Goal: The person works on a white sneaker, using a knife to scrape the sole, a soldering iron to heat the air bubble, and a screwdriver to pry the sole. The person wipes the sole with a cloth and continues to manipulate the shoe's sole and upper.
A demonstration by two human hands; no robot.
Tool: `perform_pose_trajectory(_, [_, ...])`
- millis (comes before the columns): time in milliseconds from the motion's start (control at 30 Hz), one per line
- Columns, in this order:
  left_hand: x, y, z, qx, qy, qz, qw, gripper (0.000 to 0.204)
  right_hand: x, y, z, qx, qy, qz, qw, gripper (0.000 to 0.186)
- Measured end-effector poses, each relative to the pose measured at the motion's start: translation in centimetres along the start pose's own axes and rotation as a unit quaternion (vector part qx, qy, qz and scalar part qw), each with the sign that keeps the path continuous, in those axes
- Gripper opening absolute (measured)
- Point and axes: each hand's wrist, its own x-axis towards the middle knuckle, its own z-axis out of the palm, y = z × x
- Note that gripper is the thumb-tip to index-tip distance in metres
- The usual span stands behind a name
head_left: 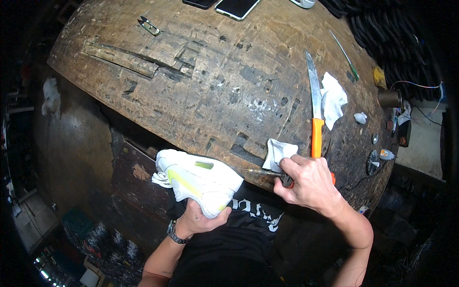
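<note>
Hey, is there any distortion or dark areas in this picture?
Head view: the workbench edge bows from fisheye distortion; head view: the corners fall to black; head view: the white shoe, left hand and right hand look well lit.

White shoe [196, 179] with yellow-green accents, orange-handled silver knife [316, 128], mottled brown tabletop [191, 36]

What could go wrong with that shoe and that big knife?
The tool in the right grip points toward the shoe, so a slip might mark it or poke the left grip holding it. Also, the knife lies bare just beyond the right grip, so a careless reach might bump it and cause a cut.
</note>
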Motion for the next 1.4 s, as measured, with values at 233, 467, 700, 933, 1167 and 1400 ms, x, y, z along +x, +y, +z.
perform_pose_trajectory(233, [-0.1, -0.3, 0.1, 0.031, 0.009, 0.036, 0.999, 0.043, 0.1, -0.2, -0.2, -0.007, -0.012, -0.005, 1.000, 0.022])
perform_pose_trajectory(467, [-0.3, -0.4, 0.1, 0.006, 0.013, 0.004, 1.000, 0.043, 0.0, -0.1, 0.0, 0.001, -0.008, -0.003, 1.000, 0.024])
perform_pose_trajectory(700, [-0.3, -0.1, 0.1, -0.003, 0.009, -0.006, 1.000, 0.043, -0.3, 0.1, 0.4, 0.011, -0.004, -0.008, 1.000, 0.024])
perform_pose_trajectory(933, [-0.2, -0.1, 0.2, 0.001, 0.012, 0.002, 1.000, 0.042, -0.7, 0.5, 1.5, 0.040, 0.010, -0.003, 0.999, 0.026])
perform_pose_trajectory(1167, [-0.4, -0.3, 0.2, 0.010, 0.013, 0.026, 1.000, 0.043, -1.3, 1.0, 2.4, 0.060, 0.011, -0.008, 0.998, 0.023])
perform_pose_trajectory(1400, [-0.4, -0.2, 0.2, 0.022, 0.014, 0.021, 0.999, 0.042, -1.5, 1.1, 3.2, 0.077, 0.031, -0.017, 0.996, 0.023])
